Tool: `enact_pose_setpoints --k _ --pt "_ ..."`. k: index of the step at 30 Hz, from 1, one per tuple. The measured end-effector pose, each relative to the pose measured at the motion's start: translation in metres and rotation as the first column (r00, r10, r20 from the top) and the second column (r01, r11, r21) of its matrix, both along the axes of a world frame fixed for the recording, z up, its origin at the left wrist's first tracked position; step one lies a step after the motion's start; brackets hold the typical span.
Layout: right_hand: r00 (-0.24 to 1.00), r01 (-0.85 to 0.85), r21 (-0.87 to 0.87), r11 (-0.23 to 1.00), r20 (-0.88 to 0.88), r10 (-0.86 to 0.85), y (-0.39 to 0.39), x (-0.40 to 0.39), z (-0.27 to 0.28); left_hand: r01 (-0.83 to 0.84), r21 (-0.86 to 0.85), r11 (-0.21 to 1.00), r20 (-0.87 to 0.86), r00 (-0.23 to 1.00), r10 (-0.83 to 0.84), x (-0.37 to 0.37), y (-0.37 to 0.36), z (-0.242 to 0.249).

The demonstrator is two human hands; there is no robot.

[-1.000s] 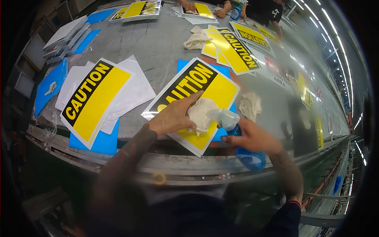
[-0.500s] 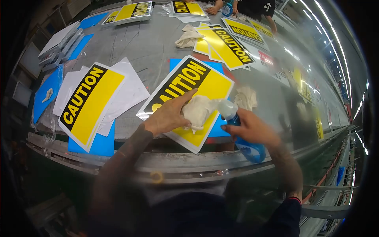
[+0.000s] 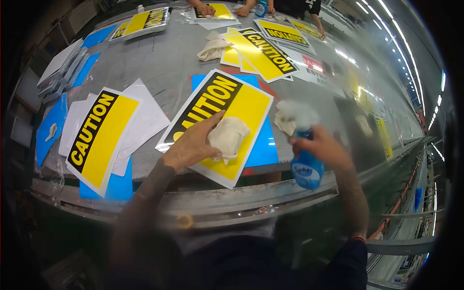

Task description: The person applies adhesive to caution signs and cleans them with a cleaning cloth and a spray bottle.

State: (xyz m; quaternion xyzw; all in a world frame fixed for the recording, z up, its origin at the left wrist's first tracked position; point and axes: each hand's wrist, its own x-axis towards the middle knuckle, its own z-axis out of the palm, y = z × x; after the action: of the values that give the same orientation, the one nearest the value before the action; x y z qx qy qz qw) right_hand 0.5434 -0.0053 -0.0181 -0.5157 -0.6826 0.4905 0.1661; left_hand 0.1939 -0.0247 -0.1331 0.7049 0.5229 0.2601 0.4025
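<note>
A bunched white cloth (image 3: 229, 138) is gripped in my left hand (image 3: 192, 145), over a yellow-and-black CAUTION sign (image 3: 251, 107). That sign tops a small stack lying on a blue sheet (image 3: 263, 147). My right hand (image 3: 323, 149) is wrapped round the neck of a blue spray bottle (image 3: 308, 169), held upright to the right of the stack near the table's front edge. The bottle's top is blurred. Behind it lies another white cloth (image 3: 285, 118).
Another CAUTION sign (image 3: 104, 140) lies over white sheets (image 3: 145, 113) at the left. More signs (image 3: 268, 58) and a crumpled cloth (image 3: 212, 47) are farther back. Across the table (image 3: 145, 58), a co-worker's hand (image 3: 207, 9) touches a sign. A metal rail (image 3: 232, 197) borders the front.
My right hand has moved the bottle right, away from the cloth in my left hand, and turned it more upright. The view has shifted slightly, and a co-worker's hand now reaches onto a far sign.
</note>
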Motion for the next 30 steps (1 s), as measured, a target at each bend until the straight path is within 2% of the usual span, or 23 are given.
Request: enact_pose_setpoints --k 2,3,5,6,9,11,13,14,17,18,20,22,23,24,27,28,30 --pt "0.968 0.195 0.102 0.976 -0.179 -0.175 0.01 0.041 -0.005 0.021 0.001 1.0 0.001 1.0 -0.021 -0.002 0.001 0.001" --pt "0.929 0.297 0.142 0.944 -0.274 -0.25 0.015 0.059 -0.009 0.014 -0.062 0.998 0.015 1.0 -0.013 -0.002 0.001 0.011" --pt "0.819 0.455 0.252 0.854 -0.495 -0.29 0.024 0.079 -0.01 0.016 0.049 0.999 -0.012 1.0 -0.015 -0.004 0.003 0.001" --pt "0.748 0.531 0.287 0.797 -0.6 -0.282 0.028 0.088 -0.014 -0.036 0.049 0.998 -0.083 0.996 0.04 -0.002 0.0 0.0" --pt "0.699 0.63 0.342 0.697 -0.641 -0.318 0.044 0.113 -0.055 -0.078 0.076 0.994 -0.059 0.995 0.082 0.005 -0.001 -0.004" --pt "0.762 0.611 0.422 0.67 -0.543 -0.353 0.035 0.103 -0.069 -0.059 0.359 0.931 -0.099 0.99 0.101 0.008 -0.002 -0.018" --pt "0.811 0.573 0.494 0.654 -0.454 -0.368 0.034 0.102 -0.068 -0.056 0.457 0.888 -0.163 0.976 0.146 0.018 -0.009 -0.017" --pt "0.785 0.578 0.405 0.708 -0.514 -0.347 0.034 0.103 -0.07 -0.058 0.471 0.88 -0.161 0.975 0.151 0.026 -0.013 -0.014" --pt "0.88 0.471 0.62 0.627 -0.276 -0.388 0.027 0.109 -0.064 -0.067 0.366 0.928 -0.25 0.954 0.167 0.042 -0.021 -0.01" --pt "0.82 0.558 0.656 0.508 -0.344 -0.457 0.029 0.135 -0.091 -0.069 0.347 0.935 -0.235 0.959 0.158 0.044 -0.02 -0.013" --pt "0.684 0.719 0.631 0.291 -0.569 -0.457 0.003 0.16 -0.126 -0.084 0.31 0.947 -0.203 0.967 0.152 0.041 -0.017 -0.019" --pt "0.546 0.837 0.495 0.234 -0.73 -0.41 -0.05 0.157 -0.14 -0.077 0.292 0.953 -0.14 0.983 0.122 0.037 -0.015 -0.022" --pt "0.493 0.87 0.426 0.248 -0.752 -0.437 -0.069 0.14 -0.144 -0.076 0.304 0.95 -0.114 0.987 0.116 0.037 -0.014 -0.026" --pt "0.521 0.847 0.376 0.374 -0.727 -0.448 -0.081 0.104 -0.137 -0.065 0.318 0.946 -0.09 0.991 0.098 0.037 -0.012 -0.031" --pt "0.614 0.681 0.185 0.708 -0.671 -0.416 -0.108 -0.023 -0.091 -0.091 0.035 0.995 0.281 0.957 0.077 0.058 -0.031 0.005" --pt "0.575 0.64 0.086 0.763 -0.713 -0.401 -0.104 -0.043 -0.096 -0.06 0.077 0.995 0.381 0.924 0.026 0.068 -0.034 -0.001" --pt "0.656 0.549 0.16 0.82 -0.691 -0.304 -0.085 -0.061 -0.111 -0.017 0.073 0.997 0.431 0.902 -0.016 0.081 -0.046 0.012"
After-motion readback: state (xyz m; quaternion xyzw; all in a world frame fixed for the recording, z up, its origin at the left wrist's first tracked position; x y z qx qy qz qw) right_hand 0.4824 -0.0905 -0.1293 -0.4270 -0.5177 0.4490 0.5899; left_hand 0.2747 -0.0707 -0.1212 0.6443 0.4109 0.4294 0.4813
